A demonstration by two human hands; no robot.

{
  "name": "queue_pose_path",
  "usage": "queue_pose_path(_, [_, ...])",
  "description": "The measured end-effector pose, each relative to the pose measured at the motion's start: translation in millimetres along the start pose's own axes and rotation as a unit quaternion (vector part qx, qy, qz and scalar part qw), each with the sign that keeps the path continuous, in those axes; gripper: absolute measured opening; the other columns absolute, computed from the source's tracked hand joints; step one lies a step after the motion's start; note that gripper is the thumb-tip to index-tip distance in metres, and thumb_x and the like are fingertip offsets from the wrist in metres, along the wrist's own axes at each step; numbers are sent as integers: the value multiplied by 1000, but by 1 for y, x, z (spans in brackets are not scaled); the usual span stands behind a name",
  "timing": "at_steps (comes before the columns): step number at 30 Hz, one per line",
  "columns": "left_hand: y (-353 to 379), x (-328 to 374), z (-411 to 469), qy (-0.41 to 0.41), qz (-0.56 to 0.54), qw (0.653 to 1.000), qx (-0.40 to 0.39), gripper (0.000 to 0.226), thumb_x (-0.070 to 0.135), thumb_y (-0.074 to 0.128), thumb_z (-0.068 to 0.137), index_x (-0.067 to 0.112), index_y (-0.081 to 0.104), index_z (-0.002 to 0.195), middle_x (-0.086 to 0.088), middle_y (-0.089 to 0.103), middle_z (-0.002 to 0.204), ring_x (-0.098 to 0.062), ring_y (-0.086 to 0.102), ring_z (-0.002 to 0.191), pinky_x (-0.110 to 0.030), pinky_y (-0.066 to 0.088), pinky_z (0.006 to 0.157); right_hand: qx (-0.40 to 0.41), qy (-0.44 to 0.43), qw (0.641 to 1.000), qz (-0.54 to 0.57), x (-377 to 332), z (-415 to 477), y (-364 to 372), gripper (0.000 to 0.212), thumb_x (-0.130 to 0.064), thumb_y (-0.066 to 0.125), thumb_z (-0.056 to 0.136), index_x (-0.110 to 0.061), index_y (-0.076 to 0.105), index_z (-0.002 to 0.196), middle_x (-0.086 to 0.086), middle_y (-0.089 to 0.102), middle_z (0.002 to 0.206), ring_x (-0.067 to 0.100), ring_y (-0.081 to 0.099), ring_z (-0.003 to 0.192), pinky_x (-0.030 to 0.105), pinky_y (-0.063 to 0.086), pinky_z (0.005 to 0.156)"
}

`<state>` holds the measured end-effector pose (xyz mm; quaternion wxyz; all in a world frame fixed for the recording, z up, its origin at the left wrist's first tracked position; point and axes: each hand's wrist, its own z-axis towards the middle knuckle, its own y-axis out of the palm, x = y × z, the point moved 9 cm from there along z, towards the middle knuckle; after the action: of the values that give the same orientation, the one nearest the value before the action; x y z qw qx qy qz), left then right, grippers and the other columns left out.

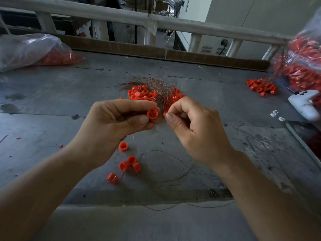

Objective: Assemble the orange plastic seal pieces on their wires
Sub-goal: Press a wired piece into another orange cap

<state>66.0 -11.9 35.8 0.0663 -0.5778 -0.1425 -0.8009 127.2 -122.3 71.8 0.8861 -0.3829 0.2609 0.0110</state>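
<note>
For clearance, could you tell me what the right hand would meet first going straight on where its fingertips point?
Probably the orange cap pinched by the left hand, though depth is unclear.

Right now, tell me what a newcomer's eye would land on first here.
Centre frame, the left hand holds an orange cap while the right hand pinches a thin wire beside it. Just behind them, a pile of orange pieces lies tangled with copper wires on the table. Clear bags of orange parts flank it: left bag, right bag.
</note>
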Motion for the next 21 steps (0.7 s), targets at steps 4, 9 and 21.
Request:
queue_pose_path(4, [-1, -1, 0, -7, -8, 1000, 11, 28, 17, 67, 57, 19, 76, 83, -3, 74, 82, -14, 70, 79, -16, 53, 68, -3, -1, 1000, 1, 0, 0, 0, 12, -22, 53, 86, -14, 57, 79, -22, 36, 53, -2, 42, 44, 10, 32, 45])
queue_pose_path(9, [0, -2, 1, -24, -35, 999, 8, 29, 15, 67, 54, 17, 76, 81, -4, 73, 77, -14, 70, 75, -18, 54, 65, -15, -10, 999, 29, -4, 0, 2, 9, -13, 53, 84, -9, 59, 78, -22, 38, 55, -3, 43, 48, 7, 31, 47])
queue_pose_path(21, [13, -4, -2, -55, -88, 993, -56, 22, 9, 64, 59, 13, 75, 78, -8, 72, 80, -13, 70, 73, -17, 54, 62, -102, 125, 967, 196, 15, -3, 18, 21, -10, 59, 86, -25, 58, 71, -14, 51, 49, 5, 46, 49, 29, 41, 50])
